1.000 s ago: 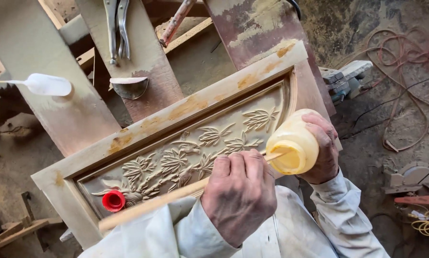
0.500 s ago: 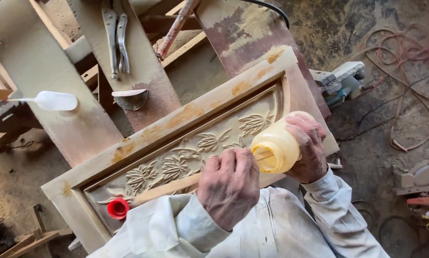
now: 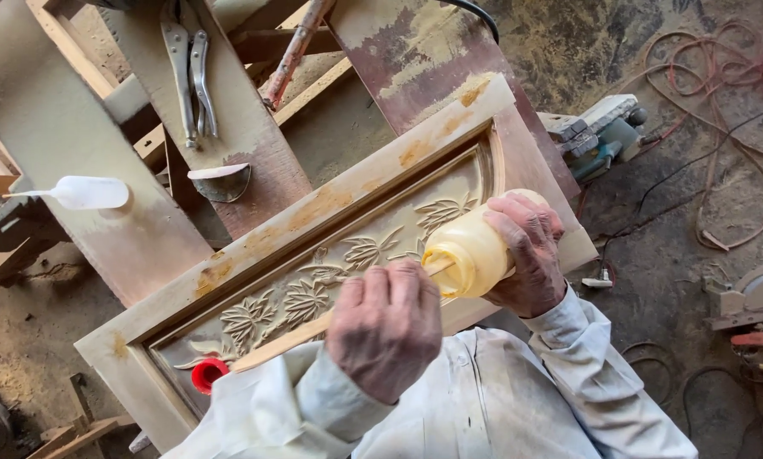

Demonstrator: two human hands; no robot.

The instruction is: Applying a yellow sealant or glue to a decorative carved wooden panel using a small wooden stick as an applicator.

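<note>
Shifted up-left: panel (image 3: 313, 229); left hand (image 3: 385, 327) hides strip (image 3: 288, 340) end nr bottle (image 3: 470, 251).

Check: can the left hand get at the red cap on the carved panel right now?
Probably yes, once freed. The left hand holds a wooden strip; the red cap lies exposed nearby on the carved panel, nothing between them.

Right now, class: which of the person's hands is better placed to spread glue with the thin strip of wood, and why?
Left. The left hand already grips the wooden strip, whose tip meets the yellow bottle's mouth. The right hand is wrapped around that bottle.
</note>
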